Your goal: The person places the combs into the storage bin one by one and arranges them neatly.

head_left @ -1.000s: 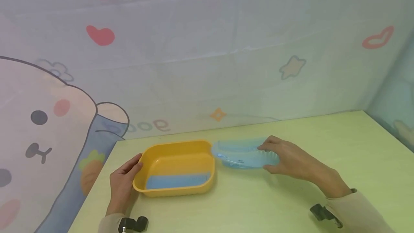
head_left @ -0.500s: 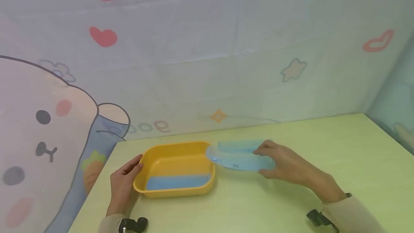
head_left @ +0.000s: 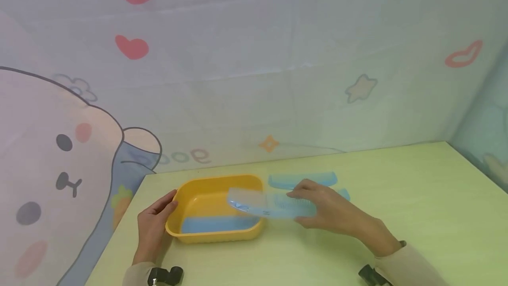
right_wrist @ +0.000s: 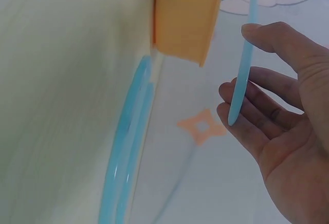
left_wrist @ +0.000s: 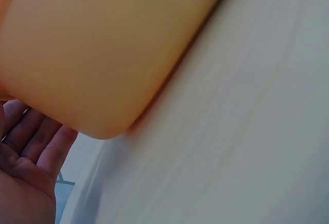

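A translucent blue comb (head_left: 250,202) is in my right hand (head_left: 333,208), pinched between thumb and fingers. Its free end reaches over the right rim of the yellow basin (head_left: 216,235). The right wrist view shows the held comb (right_wrist: 241,75) edge-on, its tip near the fingertips. My left hand (head_left: 152,224) holds the basin's left end, thumb at the rim, and in the left wrist view its fingers (left_wrist: 54,149) lie against the outer wall. Inside the basin, along the near side, lies another blue comb (head_left: 220,224).
Behind my right hand, a blue comb (head_left: 303,180) lies on the pale green table (head_left: 397,189). Another comb (head_left: 344,194) is mostly hidden by that hand. A printed cloth backdrop (head_left: 238,78) rises along the table's far edge.
My right hand has lifted the comb away from the others and moved it left, over the basin's right rim. The left hand and basin have stayed in place.
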`<state>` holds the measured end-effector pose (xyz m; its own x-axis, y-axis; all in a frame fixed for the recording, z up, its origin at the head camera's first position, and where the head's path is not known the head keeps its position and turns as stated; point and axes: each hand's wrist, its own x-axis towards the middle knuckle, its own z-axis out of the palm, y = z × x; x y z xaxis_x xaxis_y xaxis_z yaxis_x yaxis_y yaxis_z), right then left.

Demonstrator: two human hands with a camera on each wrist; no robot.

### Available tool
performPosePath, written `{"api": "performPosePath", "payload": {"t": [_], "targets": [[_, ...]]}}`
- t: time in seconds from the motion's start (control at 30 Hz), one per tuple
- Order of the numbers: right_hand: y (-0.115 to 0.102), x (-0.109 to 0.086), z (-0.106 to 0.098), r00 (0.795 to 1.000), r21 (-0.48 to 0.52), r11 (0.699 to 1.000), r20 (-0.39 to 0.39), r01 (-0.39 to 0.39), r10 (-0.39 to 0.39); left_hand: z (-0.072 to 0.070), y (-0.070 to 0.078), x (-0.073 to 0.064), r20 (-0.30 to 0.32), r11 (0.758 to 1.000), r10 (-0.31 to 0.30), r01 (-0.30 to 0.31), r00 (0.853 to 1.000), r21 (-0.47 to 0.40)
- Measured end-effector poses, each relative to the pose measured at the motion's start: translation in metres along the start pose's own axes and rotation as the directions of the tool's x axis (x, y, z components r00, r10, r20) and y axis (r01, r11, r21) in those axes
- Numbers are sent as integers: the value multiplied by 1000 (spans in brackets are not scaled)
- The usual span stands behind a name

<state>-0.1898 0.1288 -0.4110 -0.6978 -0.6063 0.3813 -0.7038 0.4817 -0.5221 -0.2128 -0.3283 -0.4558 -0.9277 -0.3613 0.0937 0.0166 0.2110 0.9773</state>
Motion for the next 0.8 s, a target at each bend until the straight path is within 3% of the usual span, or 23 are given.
{"api": "performPosePath", "payload": {"t": [0.5,0.8], "targets": [[-24,59,20,992,8,992,21,128,-128,-1,0,1,-10,1000,-6,6,1000,7],[-35,85,31,987,-10,989,76,144,-143,-1,-3,2,-4,1000,2,-2,1000,10]]}}
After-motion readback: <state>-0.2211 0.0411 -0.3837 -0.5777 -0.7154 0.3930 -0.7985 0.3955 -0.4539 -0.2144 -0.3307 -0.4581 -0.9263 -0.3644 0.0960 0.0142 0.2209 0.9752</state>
